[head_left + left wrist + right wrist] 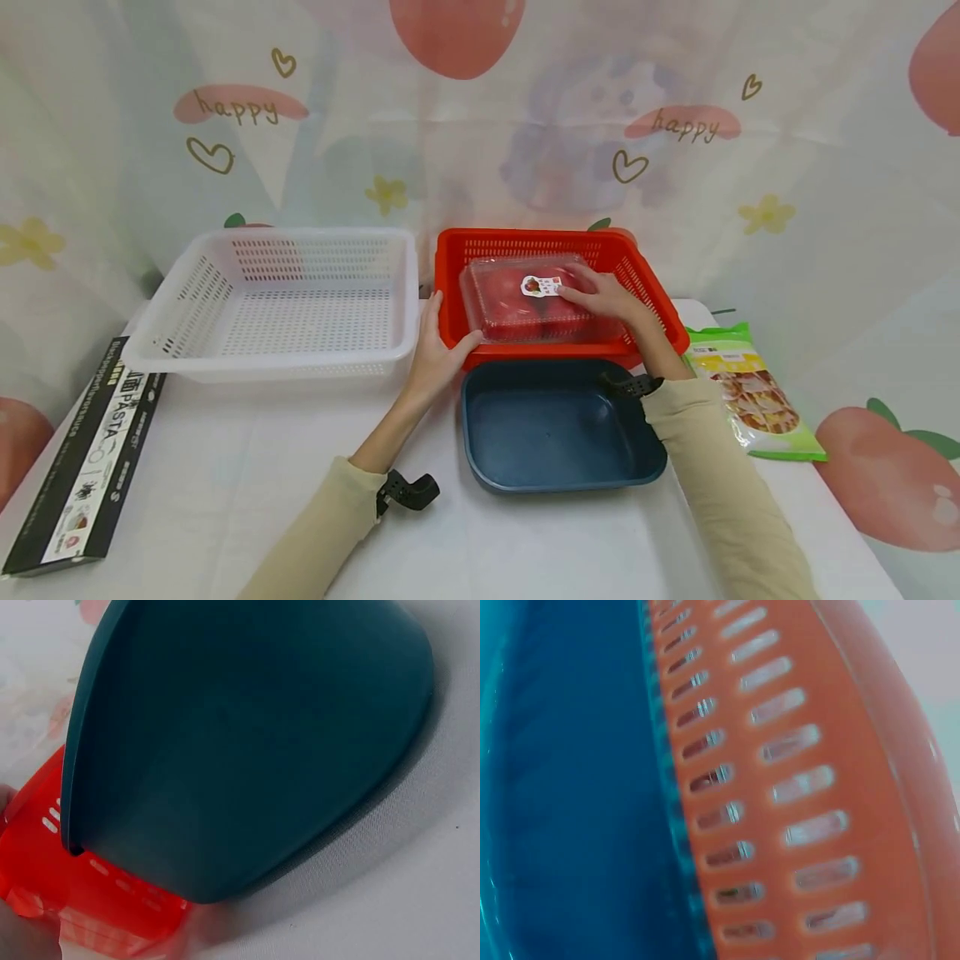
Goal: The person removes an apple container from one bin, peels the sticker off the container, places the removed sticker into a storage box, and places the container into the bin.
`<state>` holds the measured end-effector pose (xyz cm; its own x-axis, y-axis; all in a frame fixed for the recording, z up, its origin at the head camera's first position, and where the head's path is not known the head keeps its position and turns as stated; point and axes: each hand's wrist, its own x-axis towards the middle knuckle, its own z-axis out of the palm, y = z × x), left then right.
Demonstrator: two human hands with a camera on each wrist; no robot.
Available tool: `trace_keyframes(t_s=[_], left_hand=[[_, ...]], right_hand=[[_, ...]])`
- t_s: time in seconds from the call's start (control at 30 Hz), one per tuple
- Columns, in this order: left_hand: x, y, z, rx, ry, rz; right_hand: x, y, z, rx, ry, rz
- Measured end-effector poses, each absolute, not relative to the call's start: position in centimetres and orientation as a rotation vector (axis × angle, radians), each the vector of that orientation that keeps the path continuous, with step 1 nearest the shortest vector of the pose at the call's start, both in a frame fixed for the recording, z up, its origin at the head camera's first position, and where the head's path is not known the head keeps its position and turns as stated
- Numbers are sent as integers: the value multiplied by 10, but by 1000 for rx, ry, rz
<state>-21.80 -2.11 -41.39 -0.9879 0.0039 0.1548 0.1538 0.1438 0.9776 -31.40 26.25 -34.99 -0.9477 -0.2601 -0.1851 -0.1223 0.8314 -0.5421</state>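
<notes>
In the head view, a red slotted basket (pixel 645 275) stands at the back with a clear lidded plastic box (pixel 510 308) of red contents inside, a white label on its lid. My left hand (pixel 438 354) grips the basket's front left corner, thumb at the rim and fingers along the outer side. On the right part of the box's lid rests my right hand (pixel 607 298), its fingers extended over the top. Right in front of the basket is a dark blue basin (pixel 551 433). The right wrist view shows the basket's slotted wall (pixel 780 825) beside the basin (pixel 577 780).
A white slotted basket (pixel 315 321) stands left of the red one. At the table's left edge lies a long black pasta box (pixel 93 458). To the right, a green and yellow food bag (pixel 753 396) lies close to my right sleeve. A printed curtain (pixel 457 167) hangs behind.
</notes>
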Motion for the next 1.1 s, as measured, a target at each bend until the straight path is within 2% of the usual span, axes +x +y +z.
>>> trace_keyframes(t_s=[0.43,0.8,1.1], left_hand=[[-218,-27,-418,-227,-2296,-2061],[-219,-26,-418,-222,-2270,-2061],[-218,-24,-418,-222,-2259,-2074]], right_hand=[[-303,260,-355,-160,2745,-698],[-304,258,-360,-132,2800,-864],[-301,258,-359,26,2803,-1118]])
